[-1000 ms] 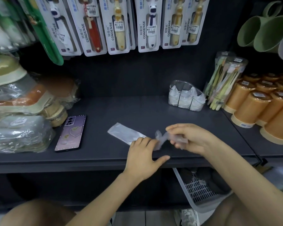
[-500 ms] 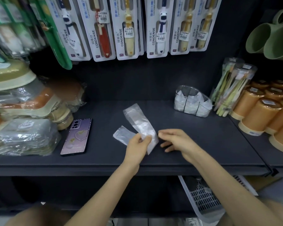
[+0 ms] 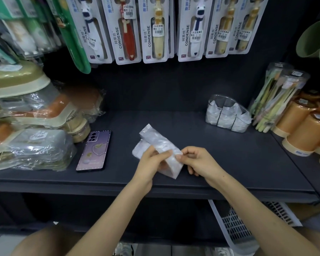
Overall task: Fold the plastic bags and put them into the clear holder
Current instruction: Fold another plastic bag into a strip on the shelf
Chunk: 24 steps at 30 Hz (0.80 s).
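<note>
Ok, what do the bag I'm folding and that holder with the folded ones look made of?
Bag: thin translucent plastic film, it seems; it creases softly and glints whitish. Holder: clear rigid plastic, probably acrylic; its walls stand upright and the folded bags show through.

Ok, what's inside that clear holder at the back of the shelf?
Folded whitish plastic bags fill the clear holder, across what look like three sections. They are packed together, so how many there are, and anything beneath them, cannot be seen.

Head cam, facing fwd & down, close over dark shelf [image 3: 238, 163]
</note>
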Available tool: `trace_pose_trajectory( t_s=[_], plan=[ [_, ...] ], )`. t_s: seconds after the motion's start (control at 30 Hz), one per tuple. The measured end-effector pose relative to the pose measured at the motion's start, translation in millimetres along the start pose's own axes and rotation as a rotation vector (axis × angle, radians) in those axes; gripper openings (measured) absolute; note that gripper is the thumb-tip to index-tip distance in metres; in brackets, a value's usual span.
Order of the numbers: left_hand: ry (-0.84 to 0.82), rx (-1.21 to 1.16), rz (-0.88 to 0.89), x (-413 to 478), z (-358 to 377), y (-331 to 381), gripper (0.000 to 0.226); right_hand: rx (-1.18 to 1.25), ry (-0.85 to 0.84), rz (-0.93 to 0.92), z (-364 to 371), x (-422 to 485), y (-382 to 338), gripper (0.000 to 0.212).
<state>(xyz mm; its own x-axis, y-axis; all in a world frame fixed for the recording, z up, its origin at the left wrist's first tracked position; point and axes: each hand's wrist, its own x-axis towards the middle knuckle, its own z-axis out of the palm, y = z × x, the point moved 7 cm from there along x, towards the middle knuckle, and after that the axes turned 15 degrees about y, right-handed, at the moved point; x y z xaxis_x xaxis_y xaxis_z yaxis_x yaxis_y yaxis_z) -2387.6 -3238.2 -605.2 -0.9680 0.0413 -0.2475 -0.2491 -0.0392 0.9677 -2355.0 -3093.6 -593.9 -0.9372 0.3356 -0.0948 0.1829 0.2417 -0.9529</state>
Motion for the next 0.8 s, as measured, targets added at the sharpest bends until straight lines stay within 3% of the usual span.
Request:
trace_pose_trajectory(
  t_s=[0.17, 0.33, 0.53, 0.67, 0.73, 0.8],
  plan=[
    [0.077, -0.144, -0.067, 20, -23, 4, 0.022, -0.121, -0.074, 0.019, 8, 5, 2, 0.012],
    [0.189, -0.120, -0.141, 43, -37, -2, 0.023, -0.314, -0.038, -0.029, 9, 15, 5, 0.013],
    [0.330, 0.092, 0.013, 65, -43, 5, 0.039, -0.451, -0.053, -0.057, 11, 17, 6, 0.018],
    [0.403, 0.217, 0.081, 70, -50, 7, 0.036, -0.470, -0.057, -0.062, 9, 19, 5, 0.020],
    [0.408, 0.329, 0.176, 69, -51, 9, 0.035, -0.580, -0.048, -0.127, 8, 18, 2, 0.020],
    [0.399, 0.428, 0.261, 67, -50, 9, 0.036, -0.720, 0.011, -0.244, 6, 15, 0, 0.033]
  ],
)
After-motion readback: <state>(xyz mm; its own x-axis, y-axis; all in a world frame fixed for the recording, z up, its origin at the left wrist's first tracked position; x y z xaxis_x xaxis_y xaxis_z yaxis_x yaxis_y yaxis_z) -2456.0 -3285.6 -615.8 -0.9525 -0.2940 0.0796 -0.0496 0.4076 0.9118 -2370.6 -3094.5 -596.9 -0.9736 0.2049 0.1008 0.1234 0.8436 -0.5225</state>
